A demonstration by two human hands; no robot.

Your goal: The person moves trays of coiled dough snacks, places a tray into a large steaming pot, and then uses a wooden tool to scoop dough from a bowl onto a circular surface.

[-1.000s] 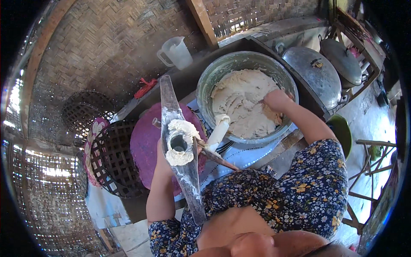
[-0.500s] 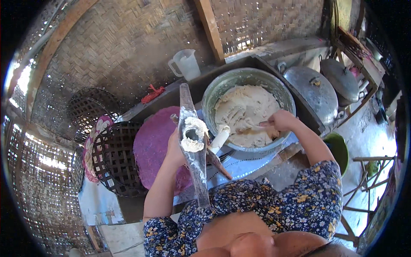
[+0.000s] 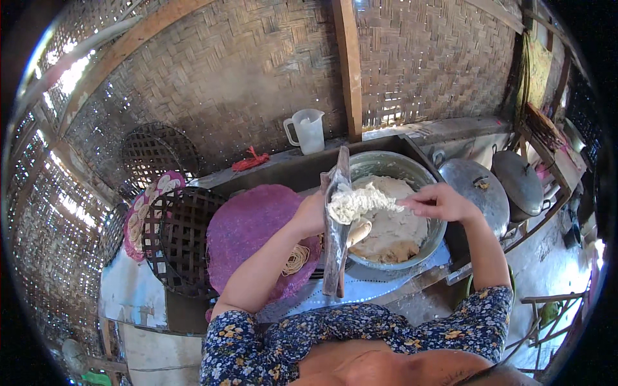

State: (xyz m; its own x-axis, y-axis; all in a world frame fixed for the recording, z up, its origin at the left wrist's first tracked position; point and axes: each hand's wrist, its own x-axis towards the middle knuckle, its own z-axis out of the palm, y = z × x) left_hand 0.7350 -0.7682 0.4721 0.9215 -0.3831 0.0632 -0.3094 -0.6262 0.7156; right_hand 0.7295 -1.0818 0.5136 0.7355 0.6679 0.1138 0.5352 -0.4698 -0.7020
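White dough (image 3: 360, 201) now sits heaped on the board (image 3: 336, 225); left hand (image 3: 312, 215) grips it, right hand (image 3: 438, 204) fingers pinched, pressing more on.

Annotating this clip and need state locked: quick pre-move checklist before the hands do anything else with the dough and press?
1. Left hand grip on long grey wooden press: ok, held over the bowl's edge.
2. White dough lump seated on press: ok, piled at upper part.
3. Right hand fingertips touching dough: ok.
4. Large round metal bowl below, holding more dough: ok.
5. Purple woven round mat carries a noodle coil: ok.
6. Press outlet clear: cannot tell, hidden.
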